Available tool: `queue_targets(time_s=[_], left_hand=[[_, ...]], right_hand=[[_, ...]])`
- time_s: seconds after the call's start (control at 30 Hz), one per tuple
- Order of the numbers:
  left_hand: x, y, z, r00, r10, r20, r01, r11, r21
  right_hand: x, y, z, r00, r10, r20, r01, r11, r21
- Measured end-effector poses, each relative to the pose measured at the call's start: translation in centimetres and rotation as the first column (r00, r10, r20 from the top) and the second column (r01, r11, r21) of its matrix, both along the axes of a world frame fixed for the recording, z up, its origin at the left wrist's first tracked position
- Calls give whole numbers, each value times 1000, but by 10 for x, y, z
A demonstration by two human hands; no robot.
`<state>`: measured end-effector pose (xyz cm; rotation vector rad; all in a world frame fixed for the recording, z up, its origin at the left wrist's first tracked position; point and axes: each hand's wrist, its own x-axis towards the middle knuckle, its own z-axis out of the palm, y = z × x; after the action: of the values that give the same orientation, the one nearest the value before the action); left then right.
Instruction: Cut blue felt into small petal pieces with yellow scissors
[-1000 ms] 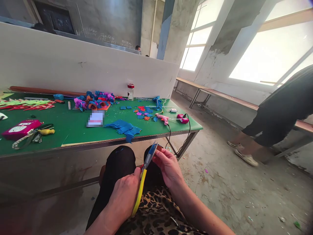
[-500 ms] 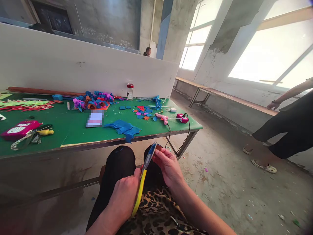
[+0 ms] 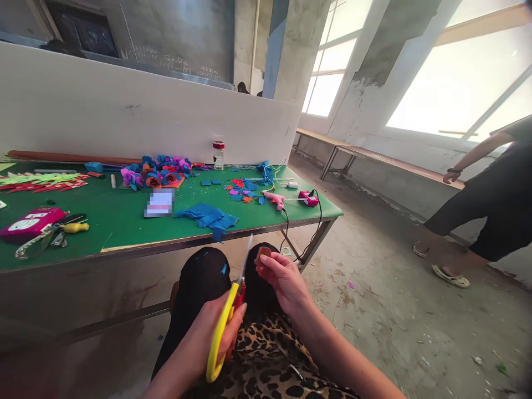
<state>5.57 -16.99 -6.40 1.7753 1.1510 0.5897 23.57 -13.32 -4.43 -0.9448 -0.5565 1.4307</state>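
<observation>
My left hand (image 3: 210,327) is closed around yellow-handled scissors (image 3: 219,339), with red showing inside the grip and the blades pointing up and away from me. In my right hand (image 3: 286,280), thumb and fingers pinch a small brown piece (image 3: 262,255), probably paper or card; its layers cannot be made out. The blades are just left of that piece, apart from it. A tiny blue scrap (image 3: 224,269) lies on my left knee. Ahead on the green table (image 3: 124,230), crumpled blue crepe paper (image 3: 208,216) hangs partly over the front edge.
The table also bears paper flowers (image 3: 155,173), colored paper pieces (image 3: 241,191), a pink glue gun (image 3: 275,199) with its cord hanging down, a magenta box (image 3: 308,198), a red-lidded jar (image 3: 218,155) and keys (image 3: 60,237). A person (image 3: 477,194) stands at right.
The scissors have moved left and down, away from the brown piece. Blue material was at the blades; now a blue scrap lies on my left knee. The standing person has shifted slightly left.
</observation>
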Motion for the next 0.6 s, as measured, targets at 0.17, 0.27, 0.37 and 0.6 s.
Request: queue_targets(time_s=[0.17, 0.27, 0.37, 0.6], left_hand=[[-10, 17, 0, 966, 156, 204, -174, 982, 73], [-11, 23, 12, 946, 180, 270, -218, 969, 117], [-8, 22, 26, 934, 176, 311, -218, 970, 106], [-1, 20, 31, 917, 254, 309, -290, 954, 77]], right_hand=[[0, -7, -1, 977, 207, 55, -208, 978, 21], [-5, -14, -2, 937, 319, 143, -328, 944, 42], [-10, -18, -4, 916, 357, 183, -371, 928, 45], [-13, -17, -7, 868, 407, 283, -431, 902, 27]])
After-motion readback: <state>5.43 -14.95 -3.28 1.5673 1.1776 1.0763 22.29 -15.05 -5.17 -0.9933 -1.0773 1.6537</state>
